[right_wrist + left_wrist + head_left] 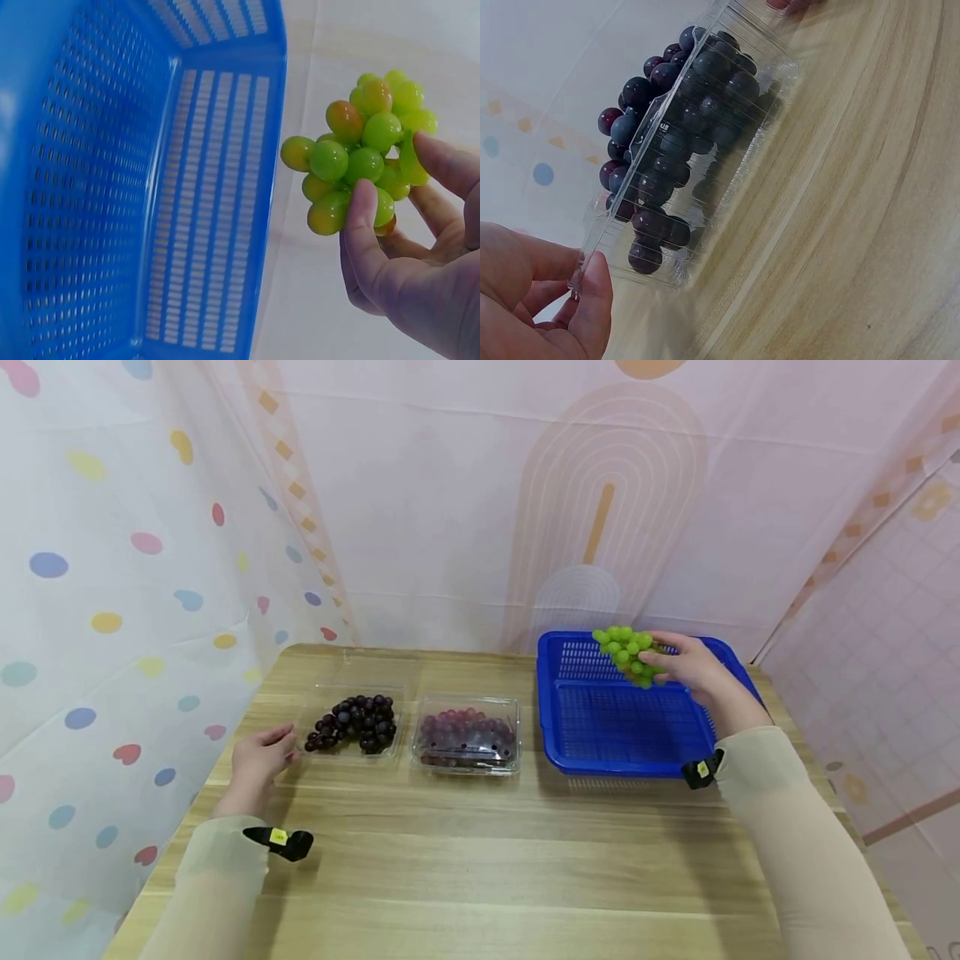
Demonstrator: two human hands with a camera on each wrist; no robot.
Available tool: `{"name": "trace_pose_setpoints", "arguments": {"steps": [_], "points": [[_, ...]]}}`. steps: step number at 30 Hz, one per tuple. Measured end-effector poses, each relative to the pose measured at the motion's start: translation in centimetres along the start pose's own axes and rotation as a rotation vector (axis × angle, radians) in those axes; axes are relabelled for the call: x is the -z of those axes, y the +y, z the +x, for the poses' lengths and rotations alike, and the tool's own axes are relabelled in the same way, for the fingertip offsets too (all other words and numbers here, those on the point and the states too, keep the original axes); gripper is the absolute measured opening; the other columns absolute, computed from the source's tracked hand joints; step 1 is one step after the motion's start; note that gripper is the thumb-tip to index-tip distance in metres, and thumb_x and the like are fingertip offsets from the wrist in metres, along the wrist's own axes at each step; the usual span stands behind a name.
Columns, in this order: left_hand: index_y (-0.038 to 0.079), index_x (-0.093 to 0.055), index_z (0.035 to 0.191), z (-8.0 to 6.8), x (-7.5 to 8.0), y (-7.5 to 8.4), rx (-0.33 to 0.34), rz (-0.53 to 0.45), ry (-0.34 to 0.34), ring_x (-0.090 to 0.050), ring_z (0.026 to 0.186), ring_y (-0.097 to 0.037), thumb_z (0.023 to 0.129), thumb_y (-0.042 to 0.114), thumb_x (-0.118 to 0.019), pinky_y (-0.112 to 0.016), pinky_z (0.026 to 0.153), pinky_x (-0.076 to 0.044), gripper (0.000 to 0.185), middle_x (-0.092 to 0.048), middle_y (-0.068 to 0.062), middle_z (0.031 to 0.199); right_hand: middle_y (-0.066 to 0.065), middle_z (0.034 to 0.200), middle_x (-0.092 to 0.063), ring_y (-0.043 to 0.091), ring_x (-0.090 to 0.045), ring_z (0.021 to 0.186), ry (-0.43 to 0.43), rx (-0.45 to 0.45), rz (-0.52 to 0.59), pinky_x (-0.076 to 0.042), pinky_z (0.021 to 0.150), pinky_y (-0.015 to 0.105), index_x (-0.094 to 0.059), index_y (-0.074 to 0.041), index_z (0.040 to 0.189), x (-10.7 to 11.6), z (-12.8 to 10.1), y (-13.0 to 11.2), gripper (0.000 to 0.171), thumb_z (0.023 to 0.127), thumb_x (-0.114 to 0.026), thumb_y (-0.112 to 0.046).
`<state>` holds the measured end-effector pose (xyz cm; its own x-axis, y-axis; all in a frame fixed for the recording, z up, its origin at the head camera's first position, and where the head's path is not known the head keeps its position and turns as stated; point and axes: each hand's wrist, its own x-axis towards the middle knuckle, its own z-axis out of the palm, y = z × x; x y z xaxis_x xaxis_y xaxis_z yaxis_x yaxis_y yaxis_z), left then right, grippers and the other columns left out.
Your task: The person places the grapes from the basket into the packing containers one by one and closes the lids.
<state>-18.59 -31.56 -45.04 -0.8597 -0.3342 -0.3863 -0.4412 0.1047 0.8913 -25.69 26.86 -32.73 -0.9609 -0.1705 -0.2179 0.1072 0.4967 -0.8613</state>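
Note:
A bunch of green grapes (pixel 352 161) is gripped between the thumb and fingers of my right hand (pixel 692 667), held up over the blue basket (pixel 550 718). Some of its grapes have an orange tint in the right wrist view. At the left, my left hand (pixel 262 758) pinches the rim corner of a clear plastic box (pixel 622 259) between thumb and fingers. Dark grapes (pixel 356 722) lie inside that box, and its clear lid (pixel 367 670) stands open at the back.
Between the open box and the basket sits a closed clear box (pixel 467 735) of reddish grapes. All stand on a wooden table (pixel 465 860), with a patterned curtain (pixel 435 527) close behind its back edge and another along the left.

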Motion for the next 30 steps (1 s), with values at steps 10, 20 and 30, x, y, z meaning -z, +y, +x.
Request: {"name": "trace_pose_setpoints", "arguments": {"steps": [10, 20, 30], "points": [[0.002, -0.035, 0.145, -0.3, 0.1, 0.0, -0.016, 0.021, -0.008, -0.056, 0.085, 0.004, 0.099, 0.014, -0.046, -0.018, 0.083, -0.053, 0.049, -0.029, -0.019, 0.151, 0.019, 0.149, -0.032, 0.039, -0.045, 0.124, 0.043, 0.062, 0.018, -0.044, 0.098, 0.054, -0.037, -0.008, 0.146, -3.3, -0.4, -1.5, 0.052, 0.098, -0.053, -0.021], [0.001, -0.034, 0.145, -0.1, 0.0, 0.0, -0.016, 0.009, -0.012, -0.058, 0.079, 0.006, 0.099, 0.015, -0.047, -0.017, 0.078, -0.054, 0.050, -0.030, -0.021, 0.150, 0.016, 0.139, -0.046, 0.030, -0.053, 0.111, 0.023, 0.137, 0.083, -0.052, 0.084, 0.039, -0.045, -0.010, 0.141, -7.4, 0.1, -4.1, 0.046, 0.096, -0.056, -0.017], [0.000, -0.035, 0.144, 0.0, -0.2, 0.0, -0.034, 0.011, -0.006, -0.056, 0.083, 0.006, 0.098, 0.013, -0.046, -0.018, 0.080, -0.054, 0.049, -0.030, -0.022, 0.149, 0.013, 0.138, -0.046, 0.028, -0.054, 0.107, -0.012, 0.177, 0.132, -0.050, 0.087, 0.047, -0.049, -0.011, 0.138, -11.4, 1.1, -6.5, 0.045, 0.095, -0.058, -0.016]]}}
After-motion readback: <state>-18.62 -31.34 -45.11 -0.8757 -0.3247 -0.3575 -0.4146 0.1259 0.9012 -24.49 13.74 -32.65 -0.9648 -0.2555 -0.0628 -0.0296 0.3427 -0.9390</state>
